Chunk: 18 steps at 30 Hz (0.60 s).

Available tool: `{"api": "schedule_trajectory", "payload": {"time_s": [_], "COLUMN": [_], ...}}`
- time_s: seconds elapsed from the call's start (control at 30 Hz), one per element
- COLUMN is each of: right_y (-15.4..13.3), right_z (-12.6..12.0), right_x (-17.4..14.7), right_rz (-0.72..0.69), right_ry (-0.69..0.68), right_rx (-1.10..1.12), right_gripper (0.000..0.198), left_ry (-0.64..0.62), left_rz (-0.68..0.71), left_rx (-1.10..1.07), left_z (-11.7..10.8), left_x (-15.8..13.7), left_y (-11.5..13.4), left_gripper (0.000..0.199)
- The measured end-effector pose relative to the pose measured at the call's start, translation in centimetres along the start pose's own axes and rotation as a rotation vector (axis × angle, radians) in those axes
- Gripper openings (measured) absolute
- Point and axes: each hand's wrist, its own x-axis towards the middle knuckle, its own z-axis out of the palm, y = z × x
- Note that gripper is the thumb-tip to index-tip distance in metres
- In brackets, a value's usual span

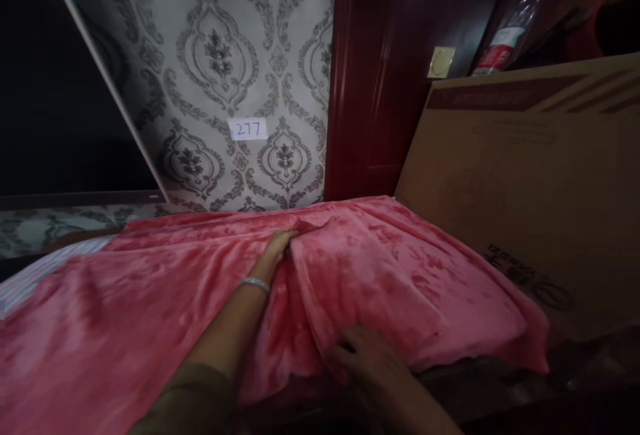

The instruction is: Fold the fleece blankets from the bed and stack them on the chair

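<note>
Blanket: plush pinkish-red fleece blanket [165, 308], spread wide in front of me below the wall, all soft creases and shiny patches.
Fold: a doubled layer of it [370, 275] lies on the right half, its left edge running from one of my hands down toward the other.
Left hand: my left hand [283, 241] is stretched out to the far end of that edge, fingers pinched on the fabric where a little corner pokes up.
Right hand: my right hand [357, 348] is down at the near end, against the blanket. Kinda dark and blurry there, so I can't tell if it's gripping or just resting.
Hands overall: well apart.
Wrist and sleeve: pale beaded-looking bracelet [255, 283] on the left wrist, dark olive sleeve [193, 391] further up that arm.
Left side: pale striped cloth [60, 263] peeking out past the blanket, big black flat screen [65, 101] above.
Wall: grey-and-white damask wallpaper [217, 55] with a small white paper label [249, 129] reading 277.
Right side: big brown cardboard box [475, 181] beside the blanket, clear plastic bottle with a red cap [515, 35] above its top edge.
</note>
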Motion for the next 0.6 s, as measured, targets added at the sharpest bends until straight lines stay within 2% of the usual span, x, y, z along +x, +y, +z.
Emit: {"api": "schedule_trajectory", "payload": {"time_s": [0.1, 0.17, 0.3, 0.47, 0.6], "right_y": [-0.1, 0.0, 0.3, 0.2, 0.0], "right_z": [-0.6, -0.5, 0.2, 1.2, 2.1], "right_x": [-0.1, -0.3, -0.6, -0.5, -0.5], "right_rz": [-0.011, -0.028, -0.073, -0.213, -0.321], "right_ry": [-0.041, -0.022, 0.103, 0.306, 0.378], "right_rx": [-0.034, -0.080, -0.196, -0.308, -0.342], "right_gripper": [0.028, 0.028, 0.027, 0.021, 0.022], "left_ry": [0.018, 0.042, 0.087, 0.100, 0.113], "left_rz": [-0.061, -0.096, -0.115, -0.104, -0.061], "left_rx": [-0.014, -0.021, -0.046, -0.059, -0.048], "left_z": [-0.2, -0.2, 0.1, 0.7, 0.7], "left_x": [0.4, 0.7, 1.1, 1.2, 0.9], "left_y": [0.1, 0.1, 0.1, 0.4, 0.6], "left_gripper": [0.019, 0.022, 0.022, 0.028, 0.027]}}
